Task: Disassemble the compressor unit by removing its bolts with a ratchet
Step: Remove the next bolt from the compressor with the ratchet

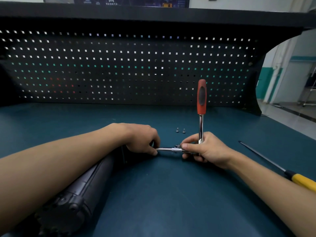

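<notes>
**Low on the left: getting a bolt out of the compressor**

Low on the left of the frame lies the compressor unit. It is a dark round body on its side on the blue worktop, partly under the left forearm. Its far end reaches the middle of the frame, and the left hand sits there. That hand's grip is closed. Its fingers pinch one end of a shiny long bar, where the bar should meet a bolt. The fingers hide the bolt head itself.

Just to the right is the right hand. Its grip is closed round the head of the ratchet and the other end of the bar. The red handle points straight up in the frame.

To do this step well, I think the left hand should hold the bar straight on the bolt so it cannot slip off. The right hand should swing the red handle in short, even moves. The unit is round and could roll, so the forearm should press it down.

No box or dish shows. Two bolts stand loose on the worktop just above the hands, and a freed bolt belongs beside them. A yellow-handled screwdriver lies at the lower right.
</notes>
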